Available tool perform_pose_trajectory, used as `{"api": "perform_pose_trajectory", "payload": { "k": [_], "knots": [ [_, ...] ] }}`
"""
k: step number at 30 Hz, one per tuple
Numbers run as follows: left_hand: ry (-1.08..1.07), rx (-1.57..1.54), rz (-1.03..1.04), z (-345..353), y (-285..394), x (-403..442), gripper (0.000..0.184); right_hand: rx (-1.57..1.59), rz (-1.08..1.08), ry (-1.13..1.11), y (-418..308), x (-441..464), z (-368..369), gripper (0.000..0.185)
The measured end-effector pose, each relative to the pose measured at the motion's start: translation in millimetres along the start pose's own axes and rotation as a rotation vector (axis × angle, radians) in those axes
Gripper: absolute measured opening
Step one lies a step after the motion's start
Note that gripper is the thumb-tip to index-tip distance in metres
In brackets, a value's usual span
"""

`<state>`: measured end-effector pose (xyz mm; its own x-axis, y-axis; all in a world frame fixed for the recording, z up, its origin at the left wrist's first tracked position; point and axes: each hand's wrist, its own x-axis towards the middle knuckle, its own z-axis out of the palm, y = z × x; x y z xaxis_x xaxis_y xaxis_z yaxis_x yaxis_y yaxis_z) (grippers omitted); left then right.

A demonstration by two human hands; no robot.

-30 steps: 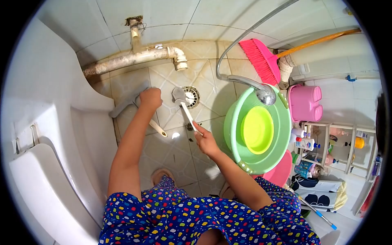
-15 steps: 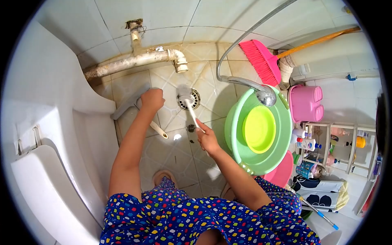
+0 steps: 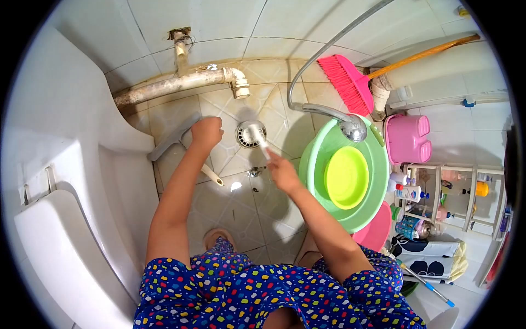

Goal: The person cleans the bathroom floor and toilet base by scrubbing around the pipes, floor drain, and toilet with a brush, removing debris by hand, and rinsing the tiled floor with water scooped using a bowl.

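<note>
Right, the person is bending over the tiled floor [image 3: 219, 214], and both bare hands are working low down. The right hand [image 3: 284, 172] is keeping a narrow grip, fingers wrapping the handle of a white-handled tool [image 3: 264, 148]. That tool is slanting up and away, its blurred head sitting over the round floor drain [image 3: 243, 140]; whether it's actually touching the grating, I can't tell from where I'm standing.

Over on the other side, the left hand [image 3: 207, 132] is curling into a tight fist. It's showing beside one end of a grey squeegee [image 3: 171, 141], but I'm not seeing whether that grip is holding anything. The squeegee is lying aslant, its pale handle [image 3: 212, 176] poking out beyond the left forearm, its blade reaching towards a white fixture [image 3: 123, 183].

Beyond the drain, a stained pipe [image 3: 170, 89] is running along the foot of the wall, its elbow turning down near the drain. To the right, a green basin [image 3: 378, 181] is cradling a lime-coloured bowl [image 3: 346, 178], and a shower head [image 3: 352, 129] is hanging over the basin's far edge. A pink broom [image 3: 350, 85] is standing behind, with a pink bucket [image 3: 408, 140] sitting further right.
</note>
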<state>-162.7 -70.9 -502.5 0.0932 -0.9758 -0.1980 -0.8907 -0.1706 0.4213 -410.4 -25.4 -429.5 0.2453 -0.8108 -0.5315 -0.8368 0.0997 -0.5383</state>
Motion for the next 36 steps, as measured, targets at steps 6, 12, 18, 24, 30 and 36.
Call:
{"api": "perform_pose_trajectory", "payload": {
  "k": [6, 12, 18, 24, 30, 36],
  "knots": [
    [0.02, 0.005, 0.0, 3.0, -3.1, 1.1, 0.013, 0.45, 0.185, 0.006, -16.1, -26.3, -14.0, 0.044],
    [0.043, 0.011, 0.022, -0.3, 3.6, -0.6, 0.014, -0.556, -0.021, -0.137, -56.5, 19.7, -46.8, 0.046],
    [0.061, 0.024, 0.02, 0.3, -5.8, -2.7, 0.015, -0.978, 0.001, -0.383, -38.1, 20.1, -113.2, 0.049],
    [0.015, 0.039, -0.006, -9.3, 2.8, -4.6, 0.015, -0.888, -0.096, -0.248, -77.5, 47.5, -125.0, 0.048],
    [0.052, -0.183, -0.079, -1.5, 9.9, 4.0, 0.02, -0.786, -0.05, -0.139, -41.5, 66.2, -94.3, 0.049],
    [-0.005, -0.871, -0.217, 44.6, 12.4, 71.2, 0.05, -0.888, -0.039, -0.11, -45.4, 50.3, -135.7, 0.048]
  ]
}}
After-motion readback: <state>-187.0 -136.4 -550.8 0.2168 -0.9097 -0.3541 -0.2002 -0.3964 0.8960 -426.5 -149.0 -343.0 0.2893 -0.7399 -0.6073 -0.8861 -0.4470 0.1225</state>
